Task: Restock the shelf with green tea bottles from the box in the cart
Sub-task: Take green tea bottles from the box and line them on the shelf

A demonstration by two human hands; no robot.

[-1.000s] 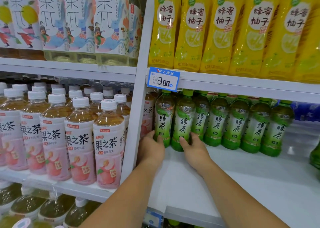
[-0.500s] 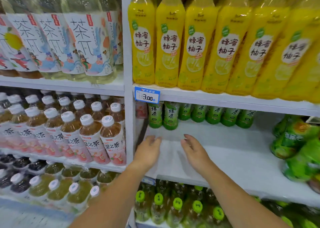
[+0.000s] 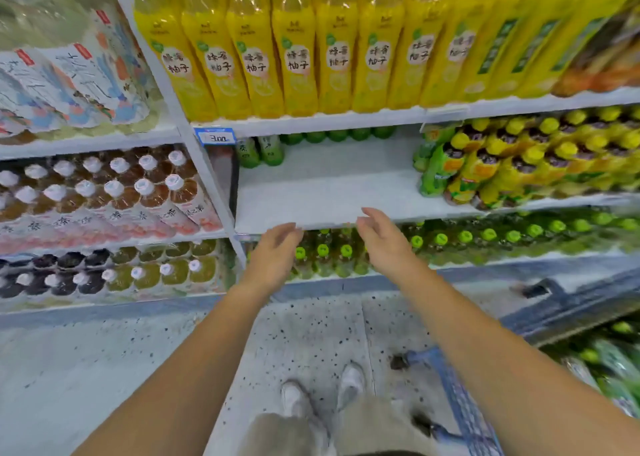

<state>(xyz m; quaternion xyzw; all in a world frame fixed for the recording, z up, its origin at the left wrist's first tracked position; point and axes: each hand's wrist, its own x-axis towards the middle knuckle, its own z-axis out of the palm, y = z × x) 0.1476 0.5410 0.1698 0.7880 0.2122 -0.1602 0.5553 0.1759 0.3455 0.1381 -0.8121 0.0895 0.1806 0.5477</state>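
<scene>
Both hands raised before the shelf (image 3: 329, 192), palms facing each other. Left hand (image 3: 273, 251): grip spread, fingers loose, holding nothing. Right hand (image 3: 381, 244): the same, fingertips level with the shelf's front edge; contact cannot be told. Green tea bottles (image 3: 259, 151) stand in a row at the very back of that shelf, under the price tag (image 3: 215, 137), two at the left slightly forward. Yellow bottles (image 3: 298, 61) fill the shelf above. Blue cart (image 3: 460, 403) at lower right holds green-wrapped bottles (image 3: 613, 358), blurred; the box cannot be made out.
</scene>
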